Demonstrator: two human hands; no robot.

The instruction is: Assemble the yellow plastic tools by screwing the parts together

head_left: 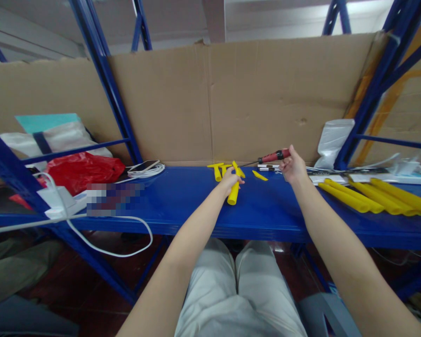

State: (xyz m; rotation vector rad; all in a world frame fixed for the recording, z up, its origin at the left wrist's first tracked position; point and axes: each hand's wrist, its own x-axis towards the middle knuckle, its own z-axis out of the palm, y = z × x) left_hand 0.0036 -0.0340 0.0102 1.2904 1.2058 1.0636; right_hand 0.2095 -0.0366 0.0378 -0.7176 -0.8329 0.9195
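My left hand [231,181] is closed around a yellow T-shaped plastic piece with a tube handle [233,195], just above the blue shelf top. In my right hand [294,164] is a screwdriver [275,156] with a red and black handle, gripped near the handle's end. Its thin shaft points left, and the tip meets or passes close to the head of the yellow piece; I cannot tell which. Behind my left hand lies another yellow T-shaped piece [217,172], with a similar one beside it. A flat yellow piece [259,175] rests to the right.
Several yellow tubes [351,196] lie at the right of the blue shelf [182,206]. A red plastic bag [84,171], a white power strip [61,201] and coiled white cable [147,169] are at the left. Cardboard [210,103] stands behind, between blue posts.
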